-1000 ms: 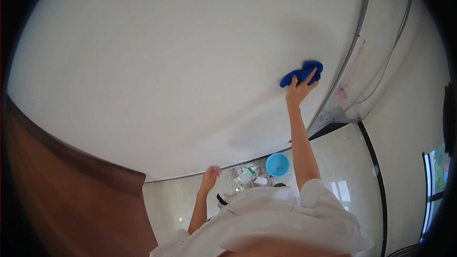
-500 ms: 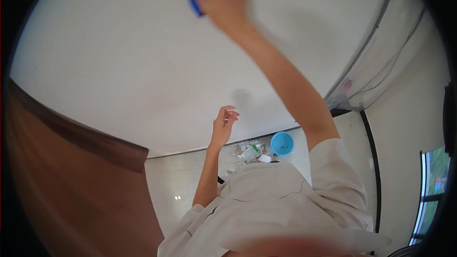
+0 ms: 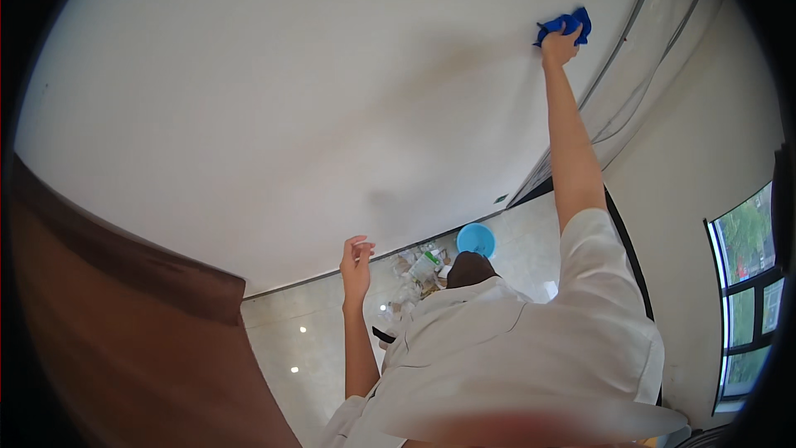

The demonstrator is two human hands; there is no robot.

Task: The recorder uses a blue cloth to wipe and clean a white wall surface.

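One white wall [image 3: 290, 116] is seen, with one brown drape [image 3: 124, 348] lower left, one window [image 3: 742, 299] right, one basin [image 3: 470, 236] lower centre. Upper right, one blue cloth [image 3: 572, 23] is clutched against it by the right hand [image 3: 560, 48]; the left hand [image 3: 356, 272] is half-curled.

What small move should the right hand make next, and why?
I would probably slide the crumpled blue cloth leftward over the flat white wall: the right hand holds it near the narrow grey strip on the right, while broad wall extends leftward.

Right hand [image 3: 560, 50] with blue cloth [image 3: 567, 22] against white wall [image 3: 249, 116], left hand [image 3: 356, 272] lower
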